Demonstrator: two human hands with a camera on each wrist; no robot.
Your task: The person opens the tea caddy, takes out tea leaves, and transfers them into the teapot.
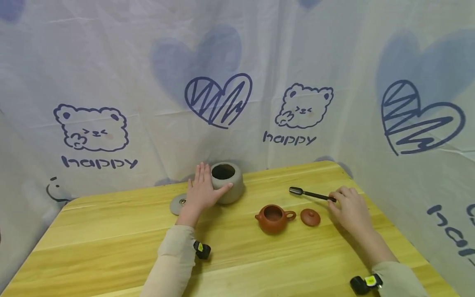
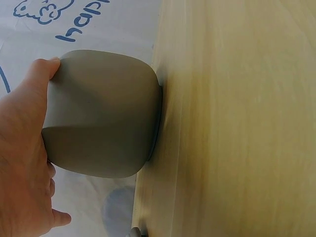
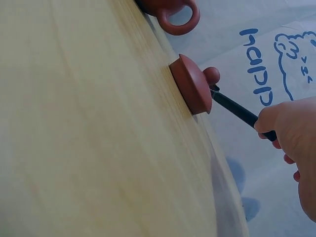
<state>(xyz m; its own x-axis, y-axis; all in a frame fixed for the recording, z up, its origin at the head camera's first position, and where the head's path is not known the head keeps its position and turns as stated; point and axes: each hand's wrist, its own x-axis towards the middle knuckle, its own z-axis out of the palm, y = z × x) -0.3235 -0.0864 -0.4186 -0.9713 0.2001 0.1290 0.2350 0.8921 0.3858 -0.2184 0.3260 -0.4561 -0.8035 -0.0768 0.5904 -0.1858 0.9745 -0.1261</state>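
My left hand (image 1: 203, 190) lies against the left side of a round grey jar (image 1: 235, 185), its fingers straight and its thumb spread across the jar's front. The left wrist view shows the palm beside the jar (image 2: 103, 113), which stands upright without a lid. At the right, my right hand (image 1: 350, 208) pinches the dark handle end of a small scoop (image 1: 313, 194) between thumb and fingers. The scoop's head points left, towards the jar. In the right wrist view the handle (image 3: 237, 109) runs from the fingers to behind a reddish-brown lid (image 3: 191, 85).
An uncovered reddish-brown teapot (image 1: 272, 225) stands in the middle of the wooden table (image 1: 111, 239), its spout to the left. Its small lid (image 1: 310, 217) lies just right of the handle. A grey lid (image 1: 176, 205) with a ring is partly behind my left wrist. Printed cloth hangs behind.
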